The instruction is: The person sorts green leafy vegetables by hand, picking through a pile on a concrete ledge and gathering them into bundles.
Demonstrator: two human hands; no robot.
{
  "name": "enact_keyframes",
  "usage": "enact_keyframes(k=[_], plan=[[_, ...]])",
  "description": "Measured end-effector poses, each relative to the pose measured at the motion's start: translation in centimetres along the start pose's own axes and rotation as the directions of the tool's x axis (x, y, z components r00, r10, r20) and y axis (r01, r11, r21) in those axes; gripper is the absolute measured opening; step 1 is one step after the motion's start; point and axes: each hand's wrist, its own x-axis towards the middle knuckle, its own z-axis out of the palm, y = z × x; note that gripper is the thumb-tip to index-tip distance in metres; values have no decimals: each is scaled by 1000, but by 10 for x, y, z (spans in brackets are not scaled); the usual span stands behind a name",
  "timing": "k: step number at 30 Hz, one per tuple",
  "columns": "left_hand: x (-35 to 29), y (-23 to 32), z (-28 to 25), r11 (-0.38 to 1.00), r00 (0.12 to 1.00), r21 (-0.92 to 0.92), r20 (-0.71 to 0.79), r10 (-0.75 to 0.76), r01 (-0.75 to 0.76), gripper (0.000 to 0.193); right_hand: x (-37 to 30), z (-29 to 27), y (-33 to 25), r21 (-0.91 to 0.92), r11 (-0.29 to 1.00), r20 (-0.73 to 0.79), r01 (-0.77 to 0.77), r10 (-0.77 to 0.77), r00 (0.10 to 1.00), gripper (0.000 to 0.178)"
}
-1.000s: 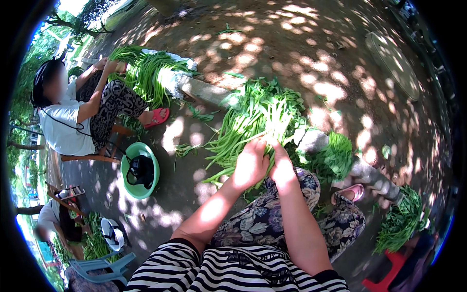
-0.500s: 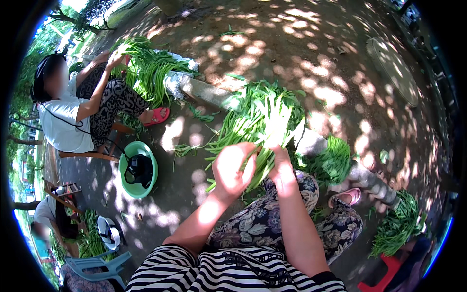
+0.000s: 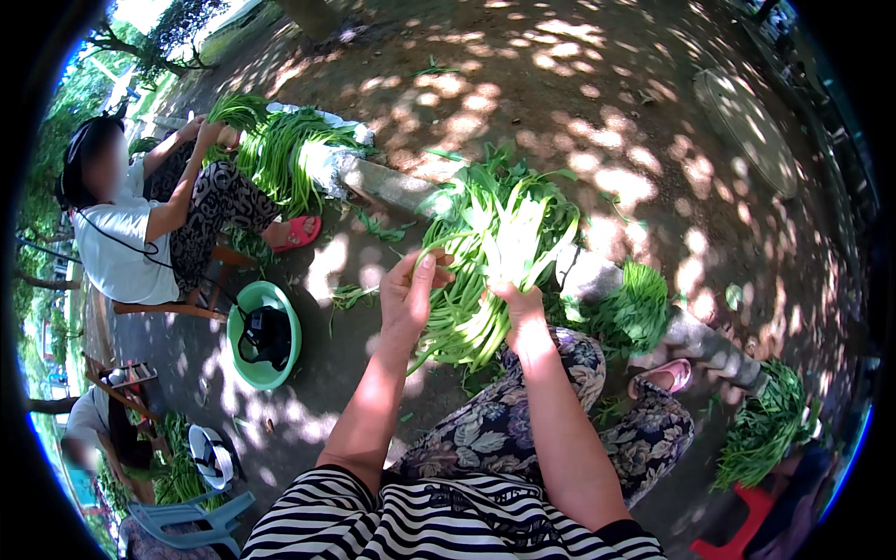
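Clamped on greens (image 3: 509, 233) w/ R hand (image 3: 525, 315); w/ L hand (image 3: 406, 294) by stem (image 3: 432, 247), can't tell if pinched. Best ease out singly, w/o bruising.

This is an outdoor place, like a shaded yard or park edge: dappled sunlight falls on bare earth (image 3: 401, 103), a tree trunk (image 3: 313, 17) stands in the background, and leafy branches (image 3: 54, 177) fill the left side. A low stone curb (image 3: 397, 186) crosses the ground, with heaps of leafy greens (image 3: 639, 308) along it. A person (image 3: 121, 252) sits on a wooden seat (image 3: 149, 307) near a green basin (image 3: 295, 341).
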Motion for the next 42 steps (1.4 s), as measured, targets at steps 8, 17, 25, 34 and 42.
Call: enact_keyframes(k=[8,17,25,34,42], plan=[[13,22,-14,989,993,-132,-108,50,-65,26,6,-7,7,-64,998,-57,17,-21,998,33],[20,44,-36,956,979,-222,-115,170,-192,29,8,-8,9,-38,999,-152,33,-38,988,26],[29,55,-50,889,981,-414,-95,169,-193,29,11,-10,9,-45,998,-178,-55,46,983,43],[16,38,-23,996,995,75,-75,59,-53,23,10,-7,8,33,999,-100,-12,16,995,40],[-18,-23,13,674,768,426,537,348,-603,24,2,-13,2,213,959,169,-187,153,974,33]])
